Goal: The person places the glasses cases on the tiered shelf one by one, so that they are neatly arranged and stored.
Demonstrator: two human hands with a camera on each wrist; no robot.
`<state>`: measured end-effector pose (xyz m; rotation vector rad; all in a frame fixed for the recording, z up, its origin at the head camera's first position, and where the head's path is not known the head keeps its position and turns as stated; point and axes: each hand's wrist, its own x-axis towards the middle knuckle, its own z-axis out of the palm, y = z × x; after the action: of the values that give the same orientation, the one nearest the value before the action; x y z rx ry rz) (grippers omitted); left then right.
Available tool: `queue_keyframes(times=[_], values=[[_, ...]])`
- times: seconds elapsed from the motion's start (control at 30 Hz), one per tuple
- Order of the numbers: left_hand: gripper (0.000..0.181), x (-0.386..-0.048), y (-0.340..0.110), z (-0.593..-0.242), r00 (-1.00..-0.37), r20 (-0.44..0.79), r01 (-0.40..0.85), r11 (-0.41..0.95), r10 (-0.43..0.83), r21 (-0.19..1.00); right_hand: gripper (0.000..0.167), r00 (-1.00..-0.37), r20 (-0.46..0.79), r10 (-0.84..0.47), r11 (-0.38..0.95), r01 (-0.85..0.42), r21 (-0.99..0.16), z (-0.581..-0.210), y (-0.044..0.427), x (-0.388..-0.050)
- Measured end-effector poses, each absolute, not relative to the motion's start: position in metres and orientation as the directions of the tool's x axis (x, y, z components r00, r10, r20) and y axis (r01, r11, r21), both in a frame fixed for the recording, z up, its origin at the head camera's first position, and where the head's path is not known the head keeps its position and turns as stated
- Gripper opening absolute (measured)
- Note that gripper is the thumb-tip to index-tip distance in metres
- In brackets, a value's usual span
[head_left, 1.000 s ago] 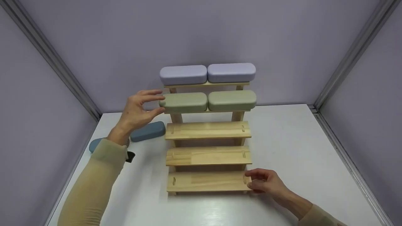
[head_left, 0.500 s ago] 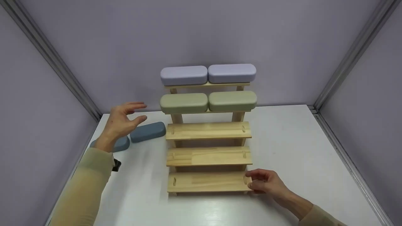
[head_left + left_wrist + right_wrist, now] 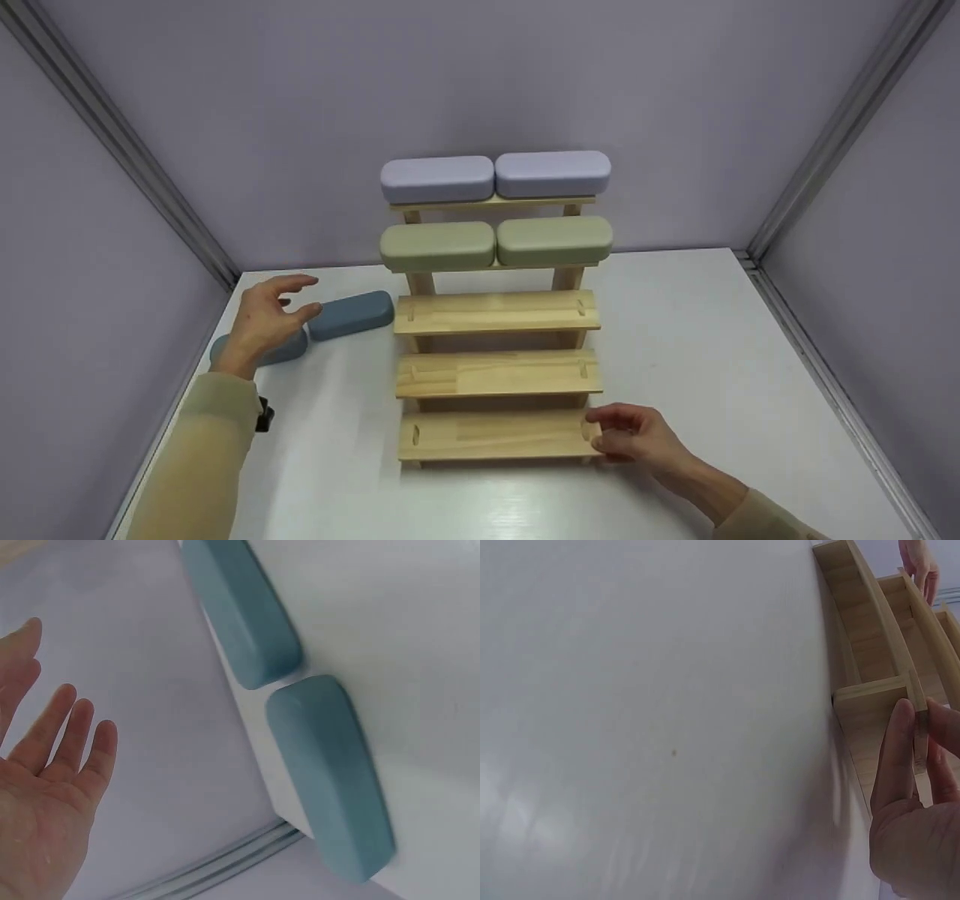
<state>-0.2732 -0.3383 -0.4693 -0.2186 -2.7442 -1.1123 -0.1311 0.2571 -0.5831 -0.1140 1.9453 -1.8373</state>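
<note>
A stepped wooden rack [image 3: 499, 311] stands on the white table. My right hand [image 3: 637, 436] pinches the right end of its lowest shelf [image 3: 495, 435]; in the right wrist view the thumb and fingers lie on either side of the board [image 3: 921, 736]. My left hand [image 3: 264, 319] hovers, fingers apart and holding nothing, above two blue glasses cases. One blue case [image 3: 351, 315] lies beside the rack; the other blue case [image 3: 289, 349] is partly hidden by that hand. Two green cases [image 3: 437, 246] fill the second shelf from the top, and two lavender cases [image 3: 437, 180] the top one.
Grey-lilac panels [image 3: 480, 75] enclose the table [image 3: 675, 330] at the back and sides, with metal rails [image 3: 847, 127] at the corners. The middle shelf [image 3: 499, 311] and the one below it show bare wood.
My left hand has left the end of the left green case and moved left and down, over the blue cases. My right hand has stayed on the lowest shelf.
</note>
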Motion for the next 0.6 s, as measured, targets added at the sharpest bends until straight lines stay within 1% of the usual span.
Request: queue_keyframes(times=[0.17, 0.4, 0.6], values=[[0.053, -0.281, -0.336, -0.489, -0.988, 0.149, 0.133, 0.714, 0.040, 0.687, 0.052, -0.891, -0.277, -0.359, 0.103, 0.257, -0.961, -0.583, 0.257, -0.131], [0.062, -0.300, -0.331, -0.519, -1.000, 0.022, 0.016, 0.737, 0.001, 0.676, 0.052, -0.890, -0.279, -0.360, 0.096, 0.262, -0.960, -0.581, 0.256, -0.130], [0.071, -0.313, -0.326, -0.533, -0.996, -0.091, -0.073, 0.746, -0.016, 0.662, 0.053, -0.885, -0.276, -0.375, 0.085, 0.264, -0.961, -0.581, 0.257, -0.130]])
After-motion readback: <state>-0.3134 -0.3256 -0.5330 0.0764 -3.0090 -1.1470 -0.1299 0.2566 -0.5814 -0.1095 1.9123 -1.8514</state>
